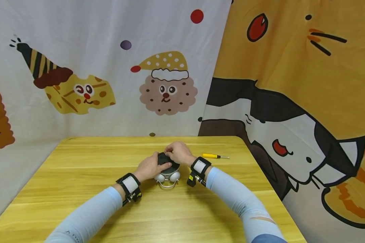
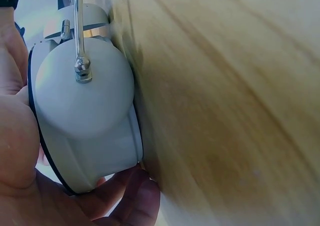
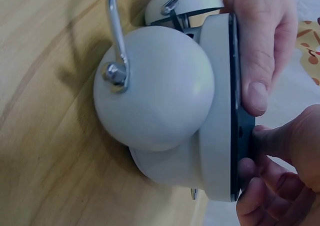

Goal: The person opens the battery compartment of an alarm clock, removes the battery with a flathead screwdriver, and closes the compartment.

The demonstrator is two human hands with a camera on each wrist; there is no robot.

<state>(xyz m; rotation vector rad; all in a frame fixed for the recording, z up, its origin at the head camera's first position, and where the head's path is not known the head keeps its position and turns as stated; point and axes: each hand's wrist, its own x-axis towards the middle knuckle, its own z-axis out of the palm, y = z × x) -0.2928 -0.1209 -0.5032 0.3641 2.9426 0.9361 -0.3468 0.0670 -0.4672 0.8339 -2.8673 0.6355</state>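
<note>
A white twin-bell alarm clock (image 1: pixel 168 174) lies on its face on the table, its black back (image 1: pixel 169 162) turned up and its feet pointing away. My left hand (image 1: pixel 148 167) grips it from the left side, thumb across the back and fingers curled under the rim in the left wrist view. At the far part of the back, my right hand (image 1: pixel 180 153) has its thumb and curled fingers pinched close together against the black surface. What small part sits between those fingertips is hidden. The round bells (image 3: pixel 155 88) and wire handle (image 1: pixel 168 185) face toward me.
A yellow-handled screwdriver (image 1: pixel 212 156) lies on the wooden table (image 1: pixel 170 216) to the right of the clock, tip pointing right. Behind the table hangs a printed cloth (image 1: pixel 94 27) with cartoon figures.
</note>
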